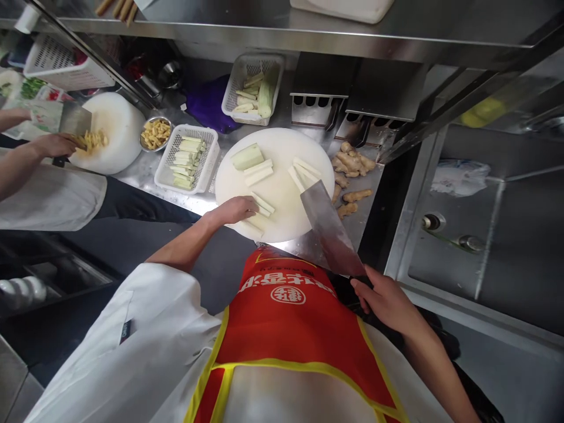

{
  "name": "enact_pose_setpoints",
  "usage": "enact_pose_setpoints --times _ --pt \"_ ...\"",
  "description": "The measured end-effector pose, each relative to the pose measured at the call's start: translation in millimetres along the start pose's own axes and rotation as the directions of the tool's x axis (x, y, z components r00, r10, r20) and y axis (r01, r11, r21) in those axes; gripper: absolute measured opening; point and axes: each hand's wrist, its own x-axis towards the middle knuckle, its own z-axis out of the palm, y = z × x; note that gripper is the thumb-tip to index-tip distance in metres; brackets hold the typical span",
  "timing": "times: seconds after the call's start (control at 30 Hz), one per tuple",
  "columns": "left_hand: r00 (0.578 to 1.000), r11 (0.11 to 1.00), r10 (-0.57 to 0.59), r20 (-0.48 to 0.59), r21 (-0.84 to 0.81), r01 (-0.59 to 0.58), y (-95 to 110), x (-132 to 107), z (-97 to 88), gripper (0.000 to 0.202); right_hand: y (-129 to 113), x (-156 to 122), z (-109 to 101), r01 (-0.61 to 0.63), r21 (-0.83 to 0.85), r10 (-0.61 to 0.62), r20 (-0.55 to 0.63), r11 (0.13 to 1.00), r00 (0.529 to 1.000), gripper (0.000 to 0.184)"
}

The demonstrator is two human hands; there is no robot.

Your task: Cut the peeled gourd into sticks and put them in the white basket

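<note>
My left hand [237, 210] rests on pale vegetable strips [261, 212] at the near edge of a round white cutting board [282, 188], fingers curled over them. My right hand [384, 299] grips the handle of a wide cleaver [328, 228] whose blade reaches up over the board's right side, its tip by two more strips [303, 172]. A larger peeled chunk [247, 157] and flat slices lie on the board's far left.
Ginger roots [352, 170] lie right of the board. Two white baskets [187, 157] [252, 89] hold cut strips. A steel bowl [155, 134] holds yellow pieces. At left another person's hand [53, 144] and cleaver work on a second board [112, 132]. A steel sink [484, 229] is at right.
</note>
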Motion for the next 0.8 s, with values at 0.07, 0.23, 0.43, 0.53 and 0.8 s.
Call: enact_pose_setpoints --times 0.07,0.23,0.43,0.53,0.8 --pt "0.998 0.999 0.026 -0.050 -0.029 -0.027 10.4 21.1 -14.1 0.029 7.6 -4.9 6.7 -0.012 0.059 0.015 -0.049 0.998 0.999 0.031" --pt "0.967 0.994 -0.081 -0.241 0.055 0.097 28.9 85.2 -40.9 0.035 18.5 -16.2 27.5 -0.026 0.169 0.048 -0.128 0.985 0.991 0.032" --pt "1.000 0.986 0.027 -0.007 0.162 -0.025 17.1 44.5 -37.6 0.040 26.5 -23.2 57.4 0.035 0.165 0.000 -0.208 0.986 0.978 0.029" --pt "0.986 0.957 0.109 0.126 0.256 -0.139 10.4 -8.4 -13.8 0.043 27.7 -20.4 75.4 0.073 0.172 -0.031 -0.235 0.982 0.972 0.037" --pt "0.997 0.925 0.079 -0.007 0.373 -0.070 -12.7 -30.8 16.4 0.035 10.2 -2.8 135.7 0.176 0.337 -0.072 -0.299 0.925 0.951 0.038"
